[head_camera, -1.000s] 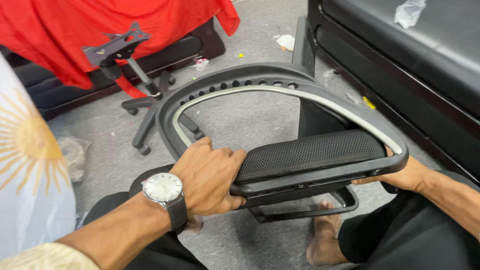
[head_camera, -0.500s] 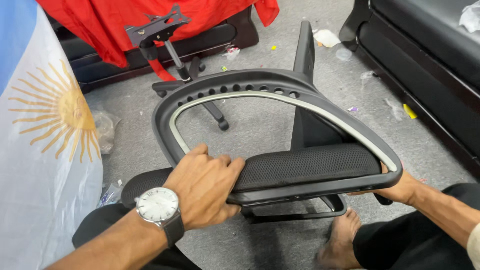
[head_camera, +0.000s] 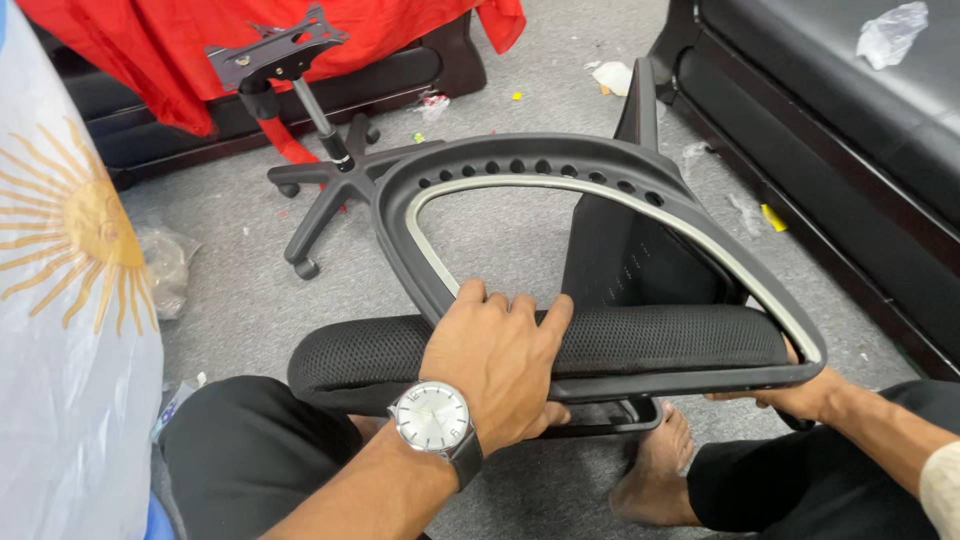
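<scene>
Black sofa (head_camera: 860, 130) along the far right edge; grey carpet floor (head_camera: 230, 310) littered with small scraps. Red cloth (head_camera: 180, 40) is draped over a dark bench at the top.

Chair back frame (head_camera: 600, 190), a black plastic loop with a row of holes and a pale inner strip, is held over the person's lap, tilted up and away. Its mesh cushion (head_camera: 640, 340) runs across the near edge and overhangs to the left.

Star base (head_camera: 330, 190) with gas post and mounting plate stands on the floor just behind the frame, apart from it.

Left hand (head_camera: 495, 370), wristwatch (head_camera: 432, 418) on the wrist, is clamped over the near rail, fingers curled across the mesh, thumb beneath. Right hand (head_camera: 790, 395) is under the frame's right corner; mostly hidden, so I cannot tell whether it grips or merely props.

Bare foot (head_camera: 655, 470) rests on the floor directly below the near rail.

Risks, as judged:
- If the right hand is only propping, the frame could pivot about the left grip and drop its corner onto the foot.
- Fingers across the rail could get pinched between mesh and plastic if the two press together.
- Swinging the far end down could knock the star base and its castors.
</scene>
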